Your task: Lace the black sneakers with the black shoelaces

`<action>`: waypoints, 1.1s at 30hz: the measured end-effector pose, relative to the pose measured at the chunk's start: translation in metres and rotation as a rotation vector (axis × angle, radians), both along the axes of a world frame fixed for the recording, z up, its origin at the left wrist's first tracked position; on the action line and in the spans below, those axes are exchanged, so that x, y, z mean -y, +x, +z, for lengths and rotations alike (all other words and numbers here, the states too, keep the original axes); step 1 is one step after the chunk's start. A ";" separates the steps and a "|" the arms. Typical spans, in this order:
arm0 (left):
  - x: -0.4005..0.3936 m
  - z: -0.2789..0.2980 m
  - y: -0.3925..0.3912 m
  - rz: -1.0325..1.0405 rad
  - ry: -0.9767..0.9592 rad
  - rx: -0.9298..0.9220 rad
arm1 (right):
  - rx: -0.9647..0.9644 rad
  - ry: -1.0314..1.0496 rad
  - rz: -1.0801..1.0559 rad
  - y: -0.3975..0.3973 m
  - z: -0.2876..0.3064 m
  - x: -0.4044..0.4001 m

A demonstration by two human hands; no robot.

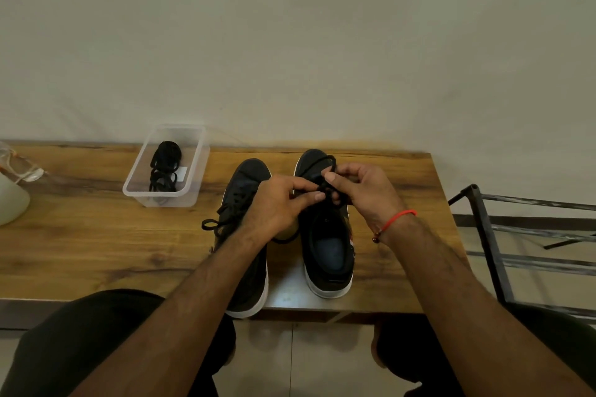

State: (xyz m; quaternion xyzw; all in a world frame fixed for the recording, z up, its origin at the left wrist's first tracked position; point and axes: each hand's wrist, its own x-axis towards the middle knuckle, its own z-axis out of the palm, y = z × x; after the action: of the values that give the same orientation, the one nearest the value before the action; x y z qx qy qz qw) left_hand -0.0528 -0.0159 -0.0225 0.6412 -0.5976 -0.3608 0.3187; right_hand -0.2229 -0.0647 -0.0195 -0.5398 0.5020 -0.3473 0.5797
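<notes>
Both hands [322,193] pinch lace [325,190], prob knotting, over R sneaker [325,245], toe away

sneakers [325,245]: black, side by side | shoelaces [327,192]: black, pinched above

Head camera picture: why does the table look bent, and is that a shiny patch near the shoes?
In the head view, the wide lens bows the table edge and stretches the forearms; a pale glare sits on the wood between the shoes; the light is dim and warm, so the lace in both hands blends into the dark shoe.
</notes>
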 end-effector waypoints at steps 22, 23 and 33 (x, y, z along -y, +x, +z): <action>-0.006 -0.016 -0.015 0.020 -0.245 0.211 | -0.036 -0.017 0.120 0.001 0.005 -0.002; -0.005 -0.016 -0.015 0.026 -0.250 0.195 | -0.015 0.001 0.101 0.000 0.006 -0.002; -0.009 -0.019 -0.020 0.071 -0.210 0.190 | -0.004 0.038 0.134 -0.001 0.012 -0.005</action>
State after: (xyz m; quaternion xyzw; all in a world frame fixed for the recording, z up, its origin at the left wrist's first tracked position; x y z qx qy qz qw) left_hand -0.0730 -0.0067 -0.0416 0.6564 -0.6364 -0.2226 0.3385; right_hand -0.2239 -0.0597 -0.0079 -0.5617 0.4722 -0.2970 0.6110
